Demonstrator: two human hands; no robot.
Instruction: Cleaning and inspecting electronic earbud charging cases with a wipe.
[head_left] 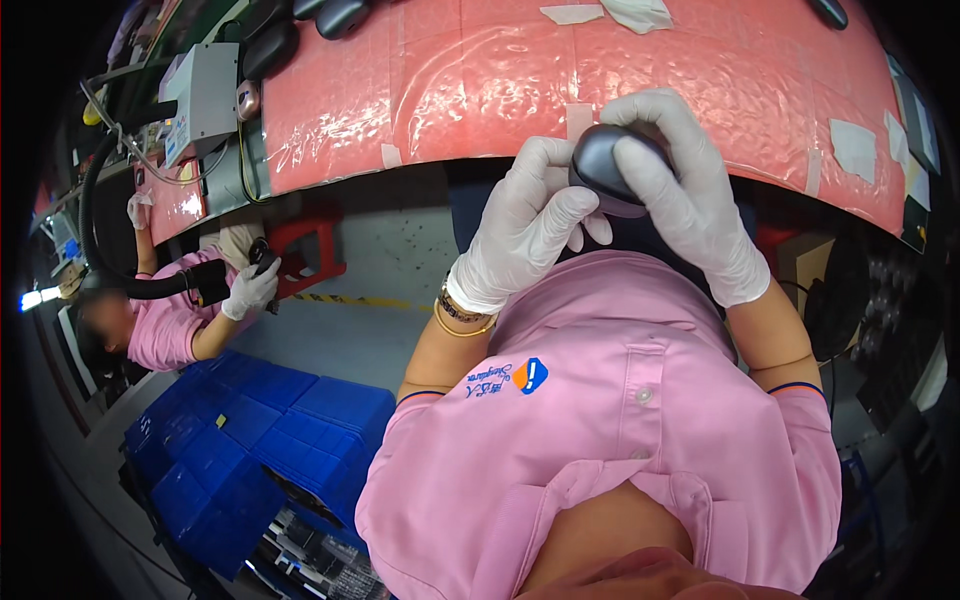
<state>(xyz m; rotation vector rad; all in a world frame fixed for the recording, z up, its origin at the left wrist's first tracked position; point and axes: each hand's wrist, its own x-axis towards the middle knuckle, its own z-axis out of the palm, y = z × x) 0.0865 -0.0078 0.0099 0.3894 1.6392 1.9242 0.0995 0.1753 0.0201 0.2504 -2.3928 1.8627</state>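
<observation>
Co-worker (165, 335): pink shirt, one gloved hand (250, 290) around a dark object
Blue bins (325, 425): grouped below the co-worker
Left grip (515, 235): white-gloved, holding the left side of the dark grey oval case (597, 160)
Case position: between both hands, at the red-covered bench's (480, 100) near edge
Right grip (690, 195): holding the case, thumb on its face
Paper scrap (853, 148): on the bench

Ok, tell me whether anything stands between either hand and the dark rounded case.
Nothing visible except the white gloves: the left hand and the right hand both hold the dark rounded case.
</observation>
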